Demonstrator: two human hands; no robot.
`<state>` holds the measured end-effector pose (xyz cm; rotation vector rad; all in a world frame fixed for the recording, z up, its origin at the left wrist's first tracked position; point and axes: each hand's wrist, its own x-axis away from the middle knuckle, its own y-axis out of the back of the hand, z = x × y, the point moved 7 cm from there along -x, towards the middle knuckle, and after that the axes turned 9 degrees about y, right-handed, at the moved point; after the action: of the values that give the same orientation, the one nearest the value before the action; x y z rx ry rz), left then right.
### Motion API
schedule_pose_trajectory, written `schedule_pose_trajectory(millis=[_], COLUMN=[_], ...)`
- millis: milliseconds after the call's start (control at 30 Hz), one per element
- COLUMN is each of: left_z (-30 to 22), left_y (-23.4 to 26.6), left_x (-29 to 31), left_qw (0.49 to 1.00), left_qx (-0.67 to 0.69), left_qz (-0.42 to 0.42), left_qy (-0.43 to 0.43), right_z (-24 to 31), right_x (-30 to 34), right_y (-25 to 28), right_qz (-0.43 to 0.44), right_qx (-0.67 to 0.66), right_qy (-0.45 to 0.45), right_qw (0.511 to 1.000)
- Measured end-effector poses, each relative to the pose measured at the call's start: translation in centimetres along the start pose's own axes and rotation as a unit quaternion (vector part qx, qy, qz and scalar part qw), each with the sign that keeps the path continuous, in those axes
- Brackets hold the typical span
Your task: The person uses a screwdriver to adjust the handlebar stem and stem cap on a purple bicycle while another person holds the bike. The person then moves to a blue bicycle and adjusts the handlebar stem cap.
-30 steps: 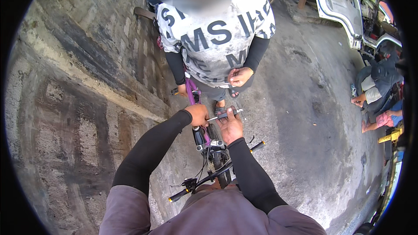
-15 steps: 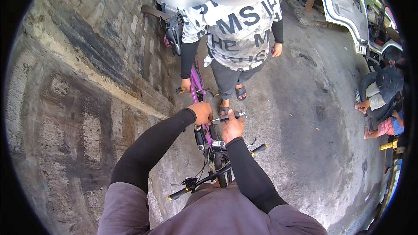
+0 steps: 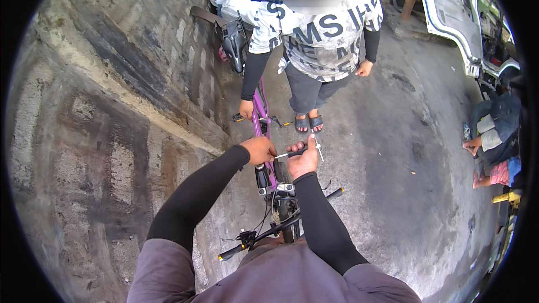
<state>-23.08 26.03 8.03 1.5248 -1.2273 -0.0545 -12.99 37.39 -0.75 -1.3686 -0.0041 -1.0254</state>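
A purple bicycle frame (image 3: 260, 105) stands below me, its front wheel and black handlebar (image 3: 276, 227) nearest my body. My left hand (image 3: 259, 150) is closed over the frame, its fingertips pinching the left end of a thin silver rod. That rod belongs to a slim black tool with a silver crosspiece (image 3: 319, 150) at its right end; its exact kind is unclear. My right hand (image 3: 303, 160) is wrapped round the black body with the thumb pointing up. What the rod's left end meets is hidden by my left fingers.
Facing me, a person in a patterned white shirt (image 3: 323, 33) rests one hand (image 3: 246, 109) on the bicycle frame. A stained concrete wall (image 3: 112, 134) rises on the left. At right are seated people (image 3: 497, 129) and a white vehicle door (image 3: 449, 11).
My right hand has turned with the tool, and its crosspiece now tilts differently. The person opposite has lifted the head, and their feet now stand side by side. The view has shifted slightly.
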Motion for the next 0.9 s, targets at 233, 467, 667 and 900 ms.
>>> schedule_pose_trajectory(millis=[233, 467, 667, 900], left_z=[3.5, 1.2, 0.0, -0.3], left_y=[-7.0, -11.4, -11.0, -11.1], left_x=[8.2, 7.5, 7.1, 6.3], left_qw=[0.897, 0.814, 0.814, 0.811], left_qx=[0.358, 0.516, 0.520, 0.524], left_qz=[-0.199, -0.234, -0.217, -0.224], left_qy=[0.166, 0.126, 0.141, 0.136], right_z=[1.4, 1.9, 3.0, 3.8], right_x=[-0.1, -1.3, -1.7, -2.9], right_y=[-0.3, -1.1, -0.5, -1.0], right_qz=[-0.088, 0.016, -0.060, 0.061], right_qx=[0.045, -0.008, 0.016, -0.038], right_qy=[0.084, -0.043, 0.004, -0.047], right_qw=[0.992, 0.999, 0.998, 0.996])
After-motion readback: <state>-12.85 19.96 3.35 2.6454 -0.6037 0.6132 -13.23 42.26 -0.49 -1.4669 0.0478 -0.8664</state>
